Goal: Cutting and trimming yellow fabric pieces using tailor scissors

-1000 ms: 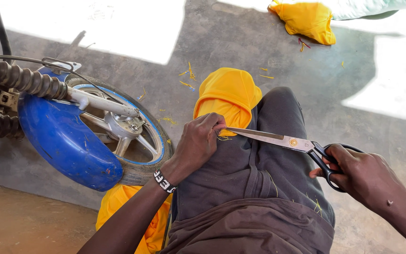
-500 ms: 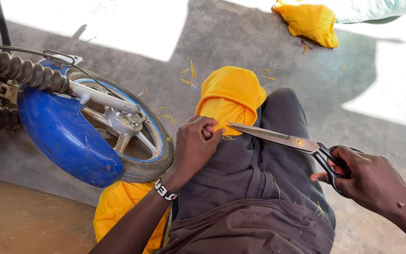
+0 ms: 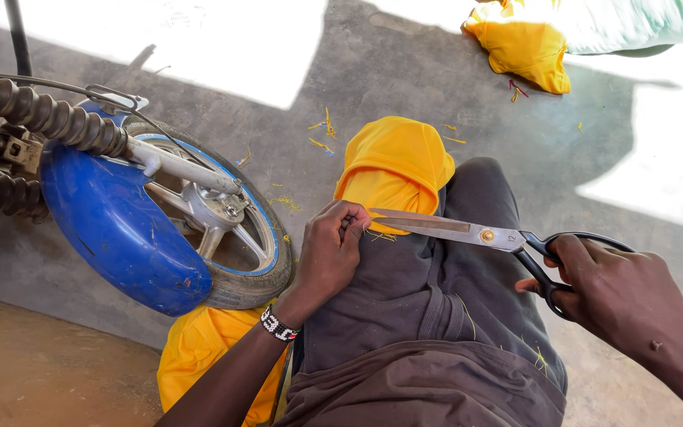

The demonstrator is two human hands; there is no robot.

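A folded yellow cloth (image 3: 395,162) drapes over my knee, on dark grey trousers (image 3: 436,292). My left hand (image 3: 332,251), with a beaded band at the wrist, pinches the near edge of that cloth. Large steel scissors (image 3: 468,231) with black handles lie across my thigh, blades nearly closed and pointing left at the pinched edge. My right hand (image 3: 622,294) grips the scissor handles, fingers through the loops.
A motorcycle front wheel (image 3: 235,237) with a blue mudguard (image 3: 116,229) and ribbed fork boots stands at my left. More yellow cloth (image 3: 199,356) lies under my left arm, another piece (image 3: 525,49) at the far right. Yellow thread scraps dot the concrete floor (image 3: 373,75).
The scissors and my right hand have shifted slightly; the blades have come nearer together at the cloth edge. My left hand keeps its pinch on the cloth.
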